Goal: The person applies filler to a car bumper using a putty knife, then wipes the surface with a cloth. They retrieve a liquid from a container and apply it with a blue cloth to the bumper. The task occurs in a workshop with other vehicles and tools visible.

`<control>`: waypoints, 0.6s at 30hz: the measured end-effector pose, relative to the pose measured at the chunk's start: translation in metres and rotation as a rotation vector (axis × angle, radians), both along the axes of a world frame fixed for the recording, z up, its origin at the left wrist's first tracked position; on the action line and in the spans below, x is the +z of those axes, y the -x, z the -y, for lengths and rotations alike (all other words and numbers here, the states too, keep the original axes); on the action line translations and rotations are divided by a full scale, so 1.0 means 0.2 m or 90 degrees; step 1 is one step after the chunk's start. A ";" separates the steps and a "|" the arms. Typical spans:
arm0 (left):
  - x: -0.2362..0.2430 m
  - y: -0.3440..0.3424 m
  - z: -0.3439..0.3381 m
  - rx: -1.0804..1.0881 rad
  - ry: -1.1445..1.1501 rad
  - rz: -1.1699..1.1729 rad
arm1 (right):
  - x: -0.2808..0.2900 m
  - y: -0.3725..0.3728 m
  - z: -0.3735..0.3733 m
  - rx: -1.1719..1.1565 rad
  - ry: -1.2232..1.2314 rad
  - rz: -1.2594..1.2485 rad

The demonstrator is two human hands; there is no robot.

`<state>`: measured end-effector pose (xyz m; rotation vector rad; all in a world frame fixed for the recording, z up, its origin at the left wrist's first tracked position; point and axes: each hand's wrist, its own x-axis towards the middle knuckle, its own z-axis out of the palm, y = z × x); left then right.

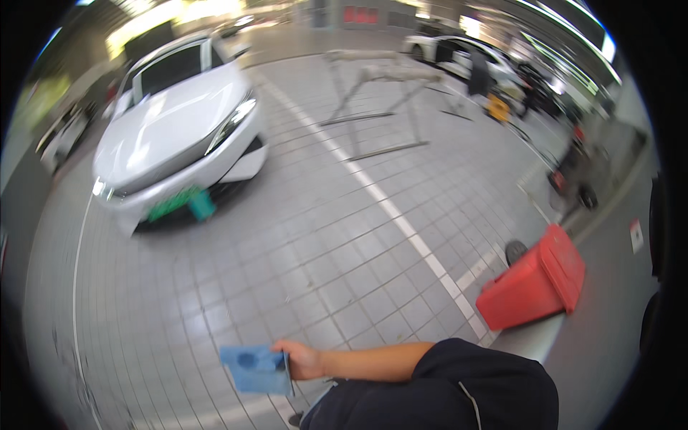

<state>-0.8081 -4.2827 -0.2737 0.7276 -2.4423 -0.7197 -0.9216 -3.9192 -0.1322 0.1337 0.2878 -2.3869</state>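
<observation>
My right hand (pixel 304 360) is closed on the edge of a blue cloth (pixel 258 378) with a darker patch on it. It hangs low over the tiled floor, near the lower edge of the picture. My bare forearm reaches leftward out of a dark sleeve. The fingers' far side is partly hidden by the cloth. My left hand does not show anywhere. Ahead on the left stands a white car (pixel 172 115), well apart from the hand, with a green plate (pixel 172 204) on its front and a teal patch (pixel 201 206) beside that.
A red wheeled bin (pixel 534 283) lies tilted in view at the right, against a low wall. Padded metal trestles (pixel 380 72) stand farther off. Another white car (pixel 466 56), a yellow object (pixel 497 107) and a wheeled machine (pixel 577 175) are beyond, blurred.
</observation>
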 end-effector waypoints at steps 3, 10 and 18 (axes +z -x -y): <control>0.12 0.34 -0.57 -0.278 -0.068 0.201 | 0.21 -0.05 -0.53 -0.082 -0.016 -0.002; 0.11 0.97 -1.05 -0.525 -0.107 0.665 | 0.12 -0.05 -1.54 -0.266 -0.033 0.070; 0.17 1.78 -3.02 -0.785 -0.147 0.497 | -0.31 0.05 -2.93 -0.425 -0.224 0.112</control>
